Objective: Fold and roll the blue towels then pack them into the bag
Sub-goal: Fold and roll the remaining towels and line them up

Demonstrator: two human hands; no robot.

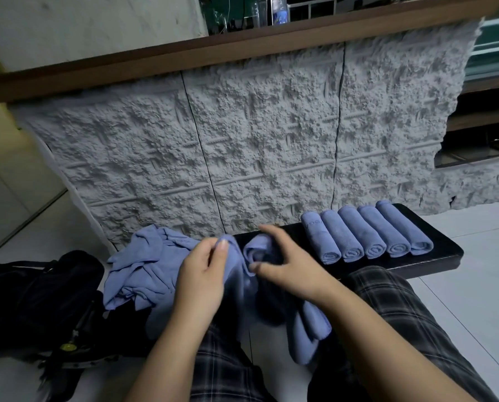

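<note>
A loose blue towel (306, 329) hangs between my hands over the black bench (434, 253) and down over my lap. My left hand (204, 274) pinches its upper edge with thumb and fingers. My right hand (286, 262) hovers over the towel's bunched top, fingers spread and blurred; whether it grips the cloth is unclear. Several rolled blue towels (367, 233) lie side by side on the bench to the right. A heap of unfolded blue towels (138, 271) lies on the bench's left end. The black bag (36, 297) sits on the floor at the left.
A rough grey textured panel (242, 140) rises right behind the bench under a brown wooden ledge (213, 50). My legs in plaid trousers (387, 309) straddle the bench. White floor tiles (474, 300) lie to the right.
</note>
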